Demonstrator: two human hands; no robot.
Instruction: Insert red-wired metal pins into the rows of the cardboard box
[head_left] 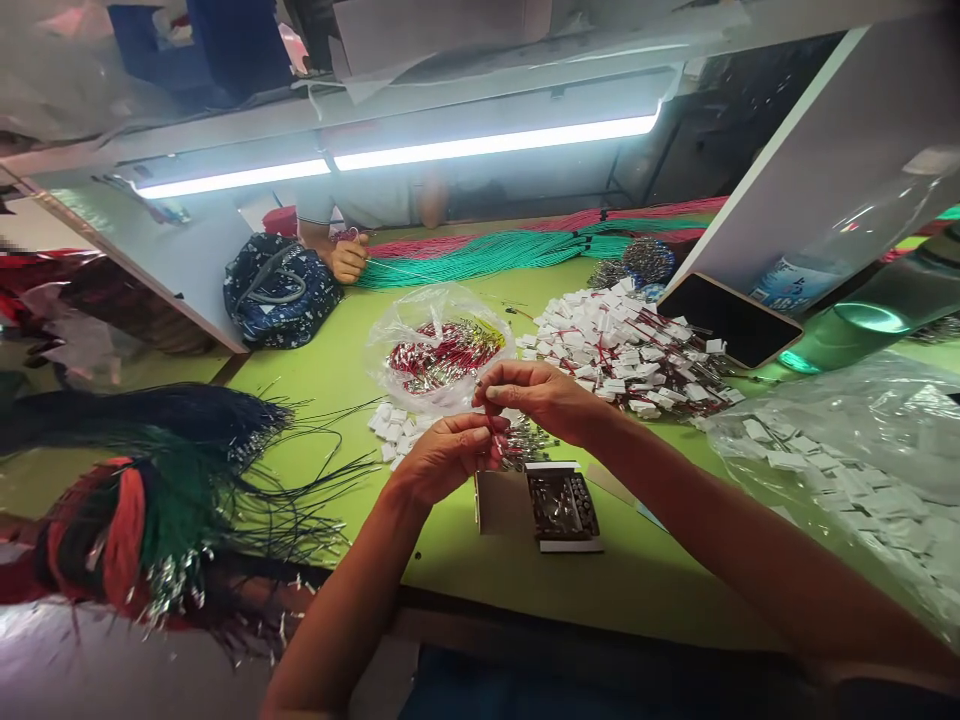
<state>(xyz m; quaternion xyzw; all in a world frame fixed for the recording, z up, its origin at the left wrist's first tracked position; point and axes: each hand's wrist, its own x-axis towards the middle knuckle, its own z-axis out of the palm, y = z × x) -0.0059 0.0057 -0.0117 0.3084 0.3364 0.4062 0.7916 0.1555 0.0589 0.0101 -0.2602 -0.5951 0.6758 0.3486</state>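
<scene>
Two bare hands work close together over a lime-green workbench (645, 580); the left hand (442, 460) and the right hand (536, 395) are both closed to a pinch, their fingertips meeting on a thin red wire (493, 435), though its end is too small to make out from where I stand; that wire is held just above the bench, right over an open cardboard carton (499, 503) packed with metal terminals (562, 505); just beyond the hands, a transparent plastic bag (397, 340) holds a bunch of red wires (446, 355) with metal ends; to the right lies a heap of white connectors (622, 345) strung on red wires, and a smaller scatter of white connectors (394, 435) sits just left of the hands; further right, a larger plastic bag (825, 450) is full of more white pieces, near a black phone (731, 320) lying on the bench; on the left, hanks of black, green and red wires (150, 500) spread across the corner; at the far side, a co-worker's hand (349, 258) rests at the end of a long teal wire bundle (480, 255), beside a navy patterned bag (281, 290).
</scene>
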